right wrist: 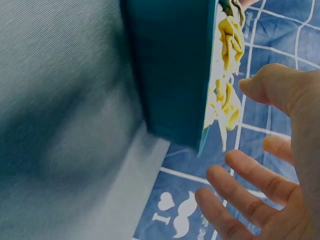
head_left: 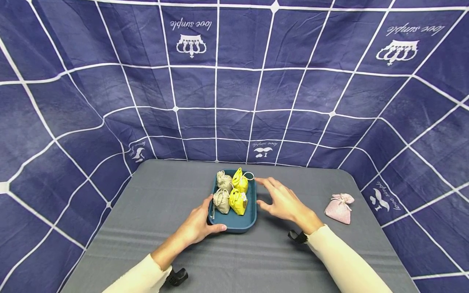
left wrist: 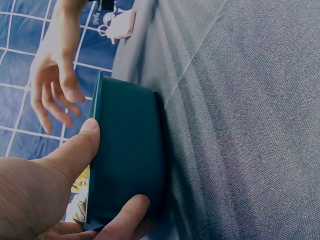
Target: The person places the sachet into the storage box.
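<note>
A teal plastic tray (head_left: 234, 225) holds two beige drawstring pouches (head_left: 222, 201) on its left side and two yellow drawstring pouches (head_left: 238, 202) on its right. My left hand (head_left: 198, 224) grips the tray's near left corner. In the left wrist view its thumb (left wrist: 75, 152) lies on the rim and a finger (left wrist: 129, 216) rests against the outer wall. Beside the right rim, my right hand (head_left: 282, 199) has its fingers spread and holds nothing. The right wrist view shows that hand (right wrist: 270, 185) apart from the tray wall.
A pink drawstring pouch (head_left: 338, 209) lies on the grey cloth-covered table (head_left: 157, 199), toward the right edge. Blue curtain with white grid lines (head_left: 234, 89) stands behind the table and along both sides.
</note>
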A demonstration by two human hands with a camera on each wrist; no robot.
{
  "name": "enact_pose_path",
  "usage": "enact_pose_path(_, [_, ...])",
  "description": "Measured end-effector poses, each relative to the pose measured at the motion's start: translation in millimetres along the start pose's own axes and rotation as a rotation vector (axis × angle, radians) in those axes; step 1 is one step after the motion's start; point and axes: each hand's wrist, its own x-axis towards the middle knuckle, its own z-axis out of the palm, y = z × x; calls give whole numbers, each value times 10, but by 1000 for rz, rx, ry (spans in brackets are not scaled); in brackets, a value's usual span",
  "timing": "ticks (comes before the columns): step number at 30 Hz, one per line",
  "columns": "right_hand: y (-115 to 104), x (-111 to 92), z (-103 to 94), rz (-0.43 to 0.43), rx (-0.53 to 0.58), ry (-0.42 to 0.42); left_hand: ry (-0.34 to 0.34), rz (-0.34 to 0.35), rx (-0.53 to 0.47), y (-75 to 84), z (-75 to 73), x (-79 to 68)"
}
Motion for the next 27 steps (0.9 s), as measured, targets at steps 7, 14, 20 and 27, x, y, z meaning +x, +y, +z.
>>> enact_pose_path(7, [153,-124,-58,50,-21,6,-1,-1,-4,-8,2,-1])
enact_pose_path(14, [330,-270,-133,104,-28,39,-7,-9,-2,-6,-5,5])
enact_pose_path(20, [488,-407,-197,143,-37,65,-11,-13,-3,-4,-8,8])
enact_pose_path(27, [664,-554,-288,191,-48,93,-10,-6,-7,-3,-6,9])
